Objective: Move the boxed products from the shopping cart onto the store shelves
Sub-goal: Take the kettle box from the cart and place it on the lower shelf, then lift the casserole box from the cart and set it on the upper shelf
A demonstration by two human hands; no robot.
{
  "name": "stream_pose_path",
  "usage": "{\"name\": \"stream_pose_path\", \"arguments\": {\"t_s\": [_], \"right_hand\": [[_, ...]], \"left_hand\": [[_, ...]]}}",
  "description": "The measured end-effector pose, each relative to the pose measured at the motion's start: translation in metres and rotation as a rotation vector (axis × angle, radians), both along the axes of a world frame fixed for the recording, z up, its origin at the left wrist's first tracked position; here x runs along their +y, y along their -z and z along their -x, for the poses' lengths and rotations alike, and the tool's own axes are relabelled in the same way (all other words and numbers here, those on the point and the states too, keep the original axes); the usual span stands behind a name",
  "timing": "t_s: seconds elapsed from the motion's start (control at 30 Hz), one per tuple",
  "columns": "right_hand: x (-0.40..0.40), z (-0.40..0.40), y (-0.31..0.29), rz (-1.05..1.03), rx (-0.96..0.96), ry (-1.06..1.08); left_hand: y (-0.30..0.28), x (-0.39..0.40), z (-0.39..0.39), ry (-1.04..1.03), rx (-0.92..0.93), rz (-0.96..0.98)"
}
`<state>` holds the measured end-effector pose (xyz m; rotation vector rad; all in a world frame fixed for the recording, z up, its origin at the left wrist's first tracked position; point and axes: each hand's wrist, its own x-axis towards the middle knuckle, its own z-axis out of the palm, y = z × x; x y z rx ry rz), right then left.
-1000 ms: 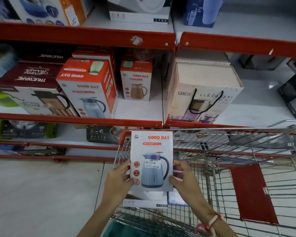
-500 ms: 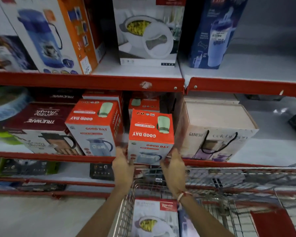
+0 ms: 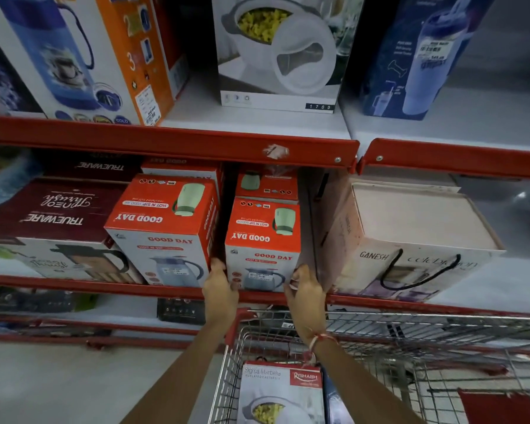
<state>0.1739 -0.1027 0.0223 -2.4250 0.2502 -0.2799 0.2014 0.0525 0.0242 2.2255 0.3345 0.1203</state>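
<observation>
Head view: small red-and-white cardboard jug box [image 3: 262, 240] stands tall on shelf, between both hands, long side up. Left hand [image 3: 219, 289] and right hand [image 3: 306, 290] press its bottom corners, equally near. Casserole box [image 3: 280, 393] waits in wire cart [image 3: 410, 347] below wrists

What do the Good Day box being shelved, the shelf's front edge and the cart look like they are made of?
Good Day box: printed cardboard, slightly glossy, with folded edges. Shelf edge: red painted metal, apparently, with screw heads showing. Shopping cart: shiny steel-looking wire mesh; its red rim trim is probably plastic.
</observation>
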Motion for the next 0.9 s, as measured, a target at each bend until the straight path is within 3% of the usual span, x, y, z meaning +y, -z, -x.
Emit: {"name": "stream_pose_path", "arguments": {"t_s": [0.33, 0.53, 0.67, 0.8, 0.9], "right_hand": [[-0.004, 0.006, 0.01, 0.004, 0.005, 0.011], [-0.006, 0.055, 0.037, -0.048, -0.032, 0.065], [-0.022, 0.108, 0.082, -0.124, 0.241, 0.073], [-0.04, 0.154, 0.121, -0.329, 0.724, 0.148], [-0.052, 0.177, 0.142, -0.41, 0.979, 0.216]], "left_hand": [[0.014, 0.006, 0.005, 0.082, -0.02, 0.103], [0.03, 0.007, 0.044, 0.147, -0.021, 0.1], [0.059, 0.001, 0.092, 0.129, -0.019, 0.012], [0.1, -0.009, 0.137, 0.304, 0.324, 0.03], [0.128, -0.015, 0.168, 0.321, 0.593, 0.03]]}}
